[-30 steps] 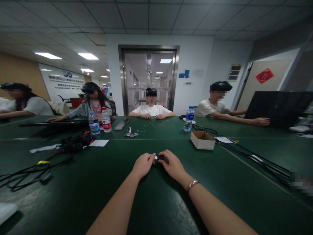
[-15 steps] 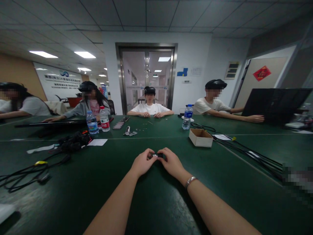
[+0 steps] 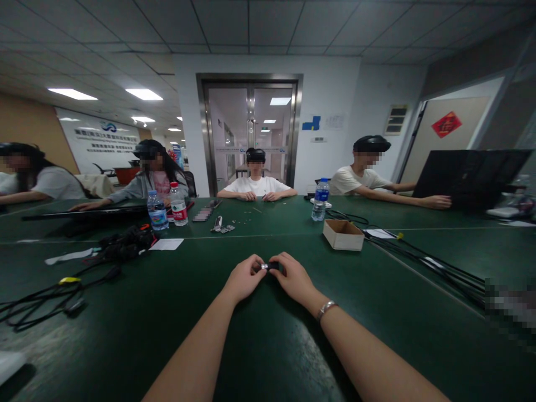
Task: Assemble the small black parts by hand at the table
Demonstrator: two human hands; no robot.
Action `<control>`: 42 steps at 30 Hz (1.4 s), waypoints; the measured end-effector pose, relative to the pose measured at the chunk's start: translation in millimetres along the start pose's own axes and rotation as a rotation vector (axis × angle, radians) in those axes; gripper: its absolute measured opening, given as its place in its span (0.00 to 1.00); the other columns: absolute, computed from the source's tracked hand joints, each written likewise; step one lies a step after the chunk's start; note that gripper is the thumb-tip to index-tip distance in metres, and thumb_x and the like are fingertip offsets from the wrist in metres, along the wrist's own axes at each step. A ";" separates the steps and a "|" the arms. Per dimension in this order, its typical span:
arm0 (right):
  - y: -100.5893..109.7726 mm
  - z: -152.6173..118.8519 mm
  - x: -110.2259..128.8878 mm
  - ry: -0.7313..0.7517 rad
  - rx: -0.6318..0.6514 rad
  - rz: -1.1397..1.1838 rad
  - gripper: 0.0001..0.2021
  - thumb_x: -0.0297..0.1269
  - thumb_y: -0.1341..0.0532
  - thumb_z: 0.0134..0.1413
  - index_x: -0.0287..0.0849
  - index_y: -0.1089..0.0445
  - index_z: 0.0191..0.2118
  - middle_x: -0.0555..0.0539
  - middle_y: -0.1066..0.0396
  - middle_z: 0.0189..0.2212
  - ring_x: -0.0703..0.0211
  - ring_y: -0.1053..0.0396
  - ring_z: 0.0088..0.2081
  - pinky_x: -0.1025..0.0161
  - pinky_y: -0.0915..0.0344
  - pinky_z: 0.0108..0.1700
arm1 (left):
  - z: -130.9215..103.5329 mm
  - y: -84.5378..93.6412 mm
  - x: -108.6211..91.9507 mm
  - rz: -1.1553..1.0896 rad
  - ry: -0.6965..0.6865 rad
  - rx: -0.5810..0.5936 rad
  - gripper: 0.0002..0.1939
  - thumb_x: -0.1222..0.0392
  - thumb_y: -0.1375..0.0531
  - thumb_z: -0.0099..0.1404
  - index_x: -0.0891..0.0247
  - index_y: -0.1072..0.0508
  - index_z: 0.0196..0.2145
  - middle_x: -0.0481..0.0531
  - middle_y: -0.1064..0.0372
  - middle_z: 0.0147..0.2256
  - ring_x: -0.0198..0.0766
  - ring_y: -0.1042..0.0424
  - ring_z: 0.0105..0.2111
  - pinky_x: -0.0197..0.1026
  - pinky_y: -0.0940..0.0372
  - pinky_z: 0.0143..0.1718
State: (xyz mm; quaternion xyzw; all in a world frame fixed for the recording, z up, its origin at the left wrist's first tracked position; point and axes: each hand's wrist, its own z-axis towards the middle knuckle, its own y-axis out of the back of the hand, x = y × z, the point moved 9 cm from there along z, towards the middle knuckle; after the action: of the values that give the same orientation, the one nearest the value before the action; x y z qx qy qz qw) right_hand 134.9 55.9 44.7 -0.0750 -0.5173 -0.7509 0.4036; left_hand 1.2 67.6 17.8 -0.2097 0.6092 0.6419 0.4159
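Note:
A small black-and-silver object (image 3: pixel 270 266) is held level between my two hands, low over the green table (image 3: pixel 268 346). My left hand (image 3: pixel 246 277) pinches its silver end between thumb and fingers. From the other side, my right hand (image 3: pixel 293 279) has its fingers closed round the black end. The fingertips cover both ends, so its exact kind cannot be made out. A metal bracelet (image 3: pixel 326 310) circles my right wrist.
An open cardboard box (image 3: pixel 343 237) and a water bottle (image 3: pixel 320 200) stand right of my hands, near black cables (image 3: pixel 427 265). More bottles (image 3: pixel 178 204), a cable bundle (image 3: pixel 125 244) and a coiled cable (image 3: pixel 54 296) lie left. A person (image 3: pixel 256 181) sits opposite.
More of the silver and black object shows between my fingertips, as my left thumb has shifted slightly left. The hands otherwise keep their place.

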 end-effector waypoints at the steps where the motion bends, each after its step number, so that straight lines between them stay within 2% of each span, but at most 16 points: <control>1: 0.2 0.0 0.0 -0.002 -0.002 0.000 0.08 0.33 0.42 0.55 0.45 0.30 0.41 0.48 0.33 0.40 0.59 0.34 0.39 0.62 0.37 0.40 | -0.3 0.2 -0.9 0.012 -0.007 0.001 0.13 0.49 0.45 0.61 0.56 0.31 0.41 0.48 0.29 0.39 0.36 0.31 0.37 0.37 0.39 0.38; 9: 0.0 -0.6 0.2 -0.004 0.000 0.011 0.09 0.32 0.42 0.55 0.45 0.31 0.42 0.48 0.33 0.40 0.60 0.34 0.38 0.62 0.37 0.40 | 1.6 0.2 -0.3 0.082 -0.011 0.014 0.24 0.40 0.54 0.65 0.60 0.28 0.32 0.51 0.29 0.35 0.39 0.32 0.36 0.38 0.40 0.36; 13: -0.7 -0.3 -1.2 -0.006 -0.009 0.013 0.09 0.32 0.41 0.55 0.45 0.31 0.42 0.48 0.33 0.40 0.60 0.34 0.38 0.63 0.38 0.40 | 4.2 -1.1 6.7 -0.008 -0.015 -0.013 0.19 0.43 0.48 0.62 0.58 0.31 0.43 0.50 0.29 0.37 0.38 0.32 0.36 0.38 0.39 0.38; 15: -1.4 0.0 -2.1 -0.003 -0.011 0.015 0.09 0.32 0.41 0.54 0.45 0.31 0.42 0.48 0.33 0.40 0.60 0.34 0.38 0.63 0.38 0.39 | 4.0 -1.9 7.0 -0.014 -0.034 -0.010 0.18 0.45 0.46 0.61 0.56 0.32 0.44 0.49 0.29 0.38 0.37 0.32 0.35 0.38 0.39 0.37; 18: -1.4 0.4 -2.8 -0.003 -0.015 0.012 0.09 0.32 0.41 0.55 0.46 0.31 0.42 0.48 0.33 0.40 0.60 0.34 0.38 0.63 0.38 0.39 | 3.0 -2.2 4.8 0.010 -0.057 0.003 0.17 0.44 0.48 0.63 0.57 0.31 0.41 0.48 0.29 0.37 0.36 0.32 0.35 0.37 0.40 0.36; 26: -0.7 0.5 -0.2 0.004 -0.007 0.013 0.08 0.32 0.42 0.55 0.46 0.31 0.42 0.48 0.33 0.39 0.60 0.35 0.38 0.62 0.38 0.39 | 5.5 -1.2 2.9 0.048 -0.045 -0.007 0.27 0.38 0.56 0.64 0.61 0.29 0.30 0.50 0.31 0.32 0.38 0.33 0.33 0.38 0.41 0.35; 31: -0.3 0.0 -0.3 0.002 -0.012 0.013 0.08 0.32 0.41 0.55 0.46 0.31 0.42 0.49 0.33 0.39 0.60 0.35 0.37 0.63 0.38 0.38 | 5.1 0.2 3.2 0.058 -0.013 -0.014 0.29 0.36 0.58 0.64 0.61 0.29 0.29 0.52 0.30 0.32 0.39 0.33 0.33 0.39 0.40 0.36; 34: 0.7 -0.2 -0.9 -0.008 -0.014 0.010 0.09 0.32 0.42 0.55 0.46 0.31 0.42 0.49 0.33 0.40 0.61 0.34 0.37 0.63 0.38 0.38 | 3.6 -0.8 4.2 -0.037 0.008 0.011 0.26 0.38 0.55 0.64 0.60 0.28 0.37 0.51 0.28 0.34 0.39 0.31 0.34 0.39 0.40 0.36; 37: 2.3 -0.1 -2.3 -0.021 -0.023 0.000 0.09 0.32 0.42 0.55 0.46 0.31 0.42 0.49 0.32 0.40 0.60 0.34 0.37 0.62 0.38 0.38 | 2.2 -0.3 2.6 -0.092 -0.008 0.013 0.21 0.42 0.48 0.62 0.57 0.31 0.46 0.50 0.28 0.37 0.38 0.31 0.36 0.38 0.39 0.36; 42: 2.8 -0.1 -2.9 -0.020 -0.030 -0.002 0.08 0.33 0.41 0.55 0.45 0.31 0.42 0.49 0.32 0.40 0.61 0.34 0.37 0.63 0.38 0.38 | 2.5 1.5 -0.5 -0.089 -0.050 -0.025 0.15 0.49 0.46 0.62 0.58 0.30 0.42 0.49 0.29 0.35 0.36 0.31 0.34 0.37 0.39 0.36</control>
State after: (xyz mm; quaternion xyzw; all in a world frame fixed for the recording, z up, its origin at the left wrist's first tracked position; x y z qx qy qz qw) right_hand 138.8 56.9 45.2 -0.0879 -0.5100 -0.7582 0.3967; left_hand 0.9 70.0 19.5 -0.2258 0.5808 0.6351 0.4564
